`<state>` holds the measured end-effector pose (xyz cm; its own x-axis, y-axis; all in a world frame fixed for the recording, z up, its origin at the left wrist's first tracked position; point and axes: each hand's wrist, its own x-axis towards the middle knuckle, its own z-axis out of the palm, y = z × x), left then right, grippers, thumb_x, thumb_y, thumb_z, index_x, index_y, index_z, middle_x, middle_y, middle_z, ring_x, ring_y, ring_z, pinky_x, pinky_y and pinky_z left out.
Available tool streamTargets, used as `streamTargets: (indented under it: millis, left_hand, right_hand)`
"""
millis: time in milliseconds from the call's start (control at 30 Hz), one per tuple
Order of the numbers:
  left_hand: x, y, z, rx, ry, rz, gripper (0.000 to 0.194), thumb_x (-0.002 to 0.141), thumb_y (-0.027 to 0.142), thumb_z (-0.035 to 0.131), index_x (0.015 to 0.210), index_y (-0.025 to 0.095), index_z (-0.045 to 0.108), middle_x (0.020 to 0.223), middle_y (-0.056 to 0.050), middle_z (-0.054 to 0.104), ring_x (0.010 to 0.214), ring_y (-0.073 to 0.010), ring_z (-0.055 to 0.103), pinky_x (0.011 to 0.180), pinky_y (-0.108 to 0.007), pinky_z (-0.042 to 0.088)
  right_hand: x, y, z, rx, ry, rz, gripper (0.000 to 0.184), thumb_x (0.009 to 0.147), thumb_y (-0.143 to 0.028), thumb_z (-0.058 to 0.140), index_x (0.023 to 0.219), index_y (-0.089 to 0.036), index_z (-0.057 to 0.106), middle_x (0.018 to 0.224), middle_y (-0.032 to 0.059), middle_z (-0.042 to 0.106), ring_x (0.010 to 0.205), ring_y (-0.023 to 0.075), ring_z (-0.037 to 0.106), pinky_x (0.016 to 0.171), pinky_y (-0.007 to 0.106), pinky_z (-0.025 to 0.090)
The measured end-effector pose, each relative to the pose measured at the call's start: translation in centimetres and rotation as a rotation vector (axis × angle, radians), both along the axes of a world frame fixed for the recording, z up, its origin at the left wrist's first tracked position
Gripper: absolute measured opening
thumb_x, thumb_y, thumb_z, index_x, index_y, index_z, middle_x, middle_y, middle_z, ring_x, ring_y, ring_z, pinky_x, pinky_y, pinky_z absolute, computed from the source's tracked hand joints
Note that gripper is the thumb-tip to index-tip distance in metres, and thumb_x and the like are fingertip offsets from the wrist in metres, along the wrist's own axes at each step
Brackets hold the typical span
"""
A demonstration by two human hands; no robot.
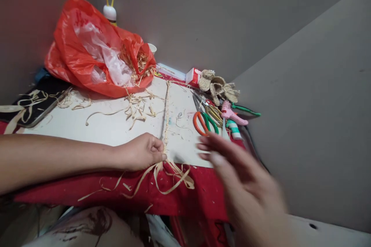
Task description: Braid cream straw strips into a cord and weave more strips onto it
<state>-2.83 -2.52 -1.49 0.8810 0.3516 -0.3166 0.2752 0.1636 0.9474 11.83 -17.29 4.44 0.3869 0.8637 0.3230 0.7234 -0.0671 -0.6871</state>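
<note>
My left hand [142, 151] is closed in a pinch on the near end of a long braided straw cord [166, 112] that runs straight away across the white board [116, 127]. Loose straw strips [171, 177] hang from the pinch over the red cloth [185, 197] at the table's front edge. My right hand [237, 185] hovers blurred at the right, fingers stretched out toward the board, holding nothing. Its fingertips are close to the orange and green scissors [204, 122].
A red plastic bag [95, 54] with straw stands at the back left, a bottle [110, 7] behind it. Straw scraps [136, 106] litter the board. A pink glue gun [232, 114], small woven pieces [217, 85] and a dark tray [34, 104] lie around. Grey walls close in behind and right.
</note>
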Motion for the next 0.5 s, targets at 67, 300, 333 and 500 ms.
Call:
streamTargets:
  millis: [67,300,333,500]
  left_hand:
    - [0.0,0.1,0.1,-0.01,-0.021,-0.001,0.024,0.076,0.035,0.056,0.066,0.013,0.053,0.058,0.002,0.057,0.048,-0.0064,0.042,0.048,-0.018,0.03]
    - [0.1,0.3,0.1,-0.141,-0.128,-0.049,0.015,0.076,0.025,0.053,0.065,0.014,0.052,0.061,0.0,0.059,0.056,-0.0092,0.051,0.057,-0.021,0.039]
    - [0.1,0.3,0.1,-0.143,-0.126,-0.058,0.014,0.076,0.024,0.052,0.066,0.015,0.052,0.062,0.0,0.059,0.057,-0.0097,0.052,0.057,-0.021,0.039]
    - [0.1,0.5,0.1,-0.026,0.007,-0.029,0.011,0.073,0.023,0.05,0.066,0.014,0.054,0.058,0.003,0.052,0.048,-0.0065,0.038,0.045,-0.019,0.027]
  right_hand:
    - [-0.5,3.1,-1.2,-0.202,0.357,0.147,0.035,0.084,-0.033,0.057,0.115,-0.018,0.061,0.102,0.0124,0.07,0.09,0.0227,0.068,0.072,0.033,0.056]
    - [-0.4,5.9,-3.4,-0.562,0.933,0.458,0.036,0.078,-0.037,0.063,0.105,-0.013,0.062,0.081,0.0064,0.067,0.063,0.0134,0.062,0.062,0.026,0.051]
    - [-0.3,5.9,-3.5,-0.588,0.96,0.472,0.035,0.077,-0.037,0.064,0.102,-0.013,0.062,0.075,0.0039,0.065,0.055,0.0109,0.057,0.055,0.023,0.048]
    - [-0.1,6.2,-4.0,-0.584,0.833,0.497,0.022,0.081,-0.028,0.055,0.095,-0.014,0.063,0.071,0.0007,0.06,0.062,0.0124,0.054,0.06,0.023,0.046]
